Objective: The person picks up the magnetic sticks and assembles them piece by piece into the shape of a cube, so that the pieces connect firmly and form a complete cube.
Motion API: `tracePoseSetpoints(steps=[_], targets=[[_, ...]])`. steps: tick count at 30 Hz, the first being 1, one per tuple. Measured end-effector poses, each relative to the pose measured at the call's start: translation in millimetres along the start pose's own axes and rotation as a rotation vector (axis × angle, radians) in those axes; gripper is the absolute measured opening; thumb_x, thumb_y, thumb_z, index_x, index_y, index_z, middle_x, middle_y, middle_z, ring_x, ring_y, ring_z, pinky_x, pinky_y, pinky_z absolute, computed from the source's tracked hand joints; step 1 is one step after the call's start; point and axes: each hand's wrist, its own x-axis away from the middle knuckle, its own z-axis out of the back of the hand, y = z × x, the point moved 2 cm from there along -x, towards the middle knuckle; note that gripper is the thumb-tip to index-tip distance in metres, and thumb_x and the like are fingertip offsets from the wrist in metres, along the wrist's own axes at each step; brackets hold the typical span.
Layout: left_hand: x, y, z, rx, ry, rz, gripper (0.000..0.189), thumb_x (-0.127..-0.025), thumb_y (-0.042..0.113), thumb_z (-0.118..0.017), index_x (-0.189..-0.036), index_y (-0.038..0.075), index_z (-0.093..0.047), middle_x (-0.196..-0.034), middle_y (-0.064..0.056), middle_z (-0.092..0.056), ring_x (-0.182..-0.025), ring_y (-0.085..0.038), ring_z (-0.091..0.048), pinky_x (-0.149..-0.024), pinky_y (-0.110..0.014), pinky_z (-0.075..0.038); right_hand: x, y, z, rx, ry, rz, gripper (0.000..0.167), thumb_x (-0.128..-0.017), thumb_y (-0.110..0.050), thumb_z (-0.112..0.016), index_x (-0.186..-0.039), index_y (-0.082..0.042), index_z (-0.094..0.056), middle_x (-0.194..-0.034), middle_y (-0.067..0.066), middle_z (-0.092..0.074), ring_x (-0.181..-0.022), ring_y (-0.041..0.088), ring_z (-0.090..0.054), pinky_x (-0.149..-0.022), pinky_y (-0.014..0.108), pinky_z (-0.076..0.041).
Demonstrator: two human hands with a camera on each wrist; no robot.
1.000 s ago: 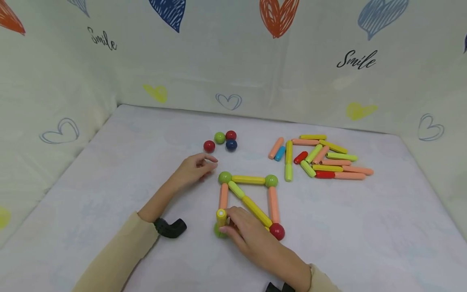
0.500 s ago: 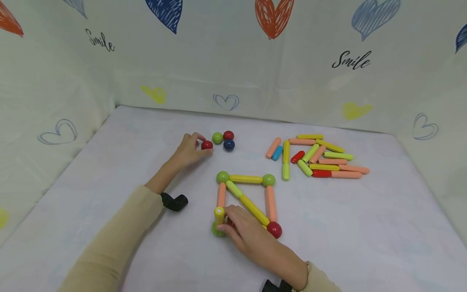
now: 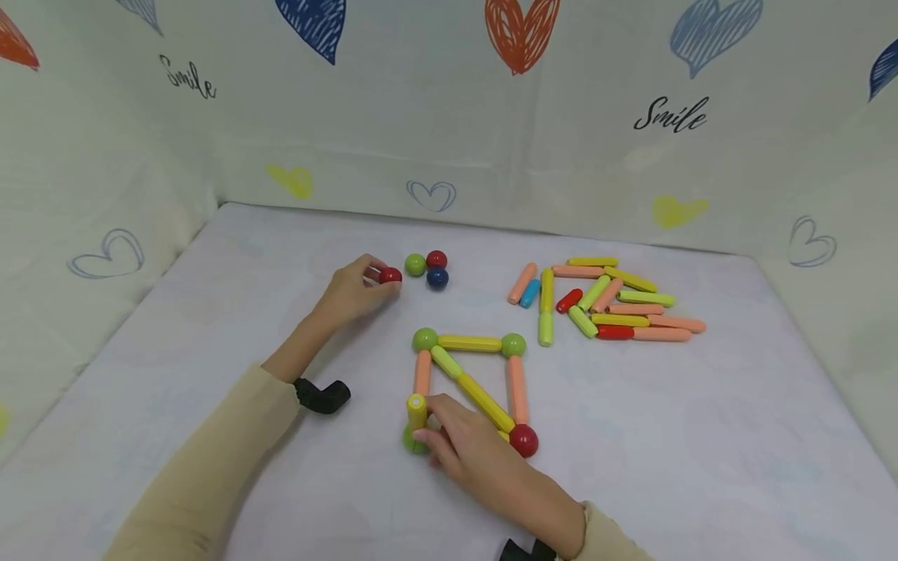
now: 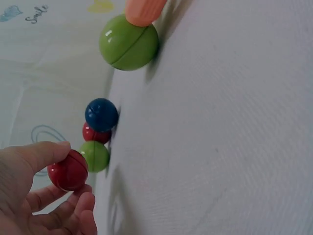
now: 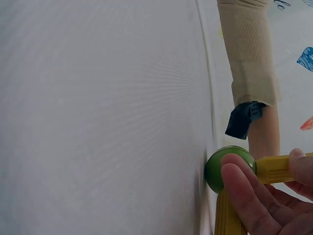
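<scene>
My left hand pinches a glossy red ball between thumb and fingers, just left of the other loose balls. With thumb and fingers, my right hand grips a yellow rod that stands upright on a green ball. That ball forms the near left corner of a flat frame of rods and balls. Green balls mark its two far corners, and a red ball the near right one. A green-and-yellow diagonal crosses it. The frame's near side is mostly hidden behind my right hand.
Behind the frame sit a loose green ball, a red ball and a dark blue ball. Several loose rods in yellow, orange, green, red and blue lie at the back right. A patterned cloth wall rises behind the table.
My left hand has moved from beside the frame back to the red ball, taken hold of it and drawn it slightly left. The right hand keeps its grip on the upright yellow rod.
</scene>
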Motion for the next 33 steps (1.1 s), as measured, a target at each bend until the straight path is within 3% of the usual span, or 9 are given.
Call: tracePoseSetpoints(steps=[9,16,21,25,33], targets=[[28.3,17.9,10.5,0.101,0.006,-0.063,0.051,-0.086,0.042,-0.063,-0.125,0.013,-0.05,-0.116,-0.009,-0.057,-0.092,-0.024,-0.053,-0.065,-0.025,-0.046,-13.8,5,7,0.013,0.021,-0.039,0.022,-0.093,-0.022,-0.055,-0.112,-0.012,-0.051,-0.09,-0.001,-0.056,-0.064,-0.003,-0.052,-0.063,0.012,-0.048],[56.2,33.2,12.1,0.236,-0.013,-0.132,0.047,-0.087,0.038,-0.064,-0.127,0.016,-0.052,-0.111,-0.008,-0.059,-0.09,-0.032,-0.059,-0.073,-0.035,-0.05,-33.0,10,13,0.014,0.04,-0.039,0.018,-0.093,-0.025,-0.055,-0.106,-0.014,-0.05,-0.084,0.0,-0.055,-0.06,0.0,-0.053,-0.062,0.014,-0.049],[75.5,43.2,15.0,0.347,-0.014,-0.183,0.046,-0.088,0.034,-0.062,-0.131,0.019,-0.05,-0.113,-0.006,-0.059,-0.091,-0.025,-0.058,-0.071,-0.025,-0.05,-45.0,10,13,0.038,0.061,-0.02,0.019,-0.092,-0.025,-0.057,-0.106,-0.015,-0.05,-0.084,-0.003,-0.053,-0.061,0.001,-0.053,-0.065,0.013,-0.049],[90.4,48.4,17.5,0.448,-0.01,-0.217,0.041,-0.09,0.026,-0.061,-0.129,0.015,-0.051,-0.115,-0.008,-0.059,-0.093,-0.02,-0.055,-0.071,-0.021,-0.049,-54.2,8,10,0.042,0.068,-0.011,0.022,-0.092,-0.023,-0.058,-0.11,-0.013,-0.05,-0.088,-0.003,-0.054,-0.061,0.001,-0.054,-0.065,0.012,-0.048],[112.7,45.4,12.2,0.543,0.042,-0.261,0.037,-0.088,0.012,-0.063,-0.121,0.005,-0.049,-0.112,-0.006,-0.06,-0.096,-0.015,-0.056,-0.078,-0.018,-0.048,-64.9,6,5,-0.007,0.096,0.001,0.025,-0.091,-0.018,-0.058,-0.113,-0.008,-0.049,-0.089,0.0,-0.055,-0.062,0.005,-0.057,-0.062,0.012,-0.049]])
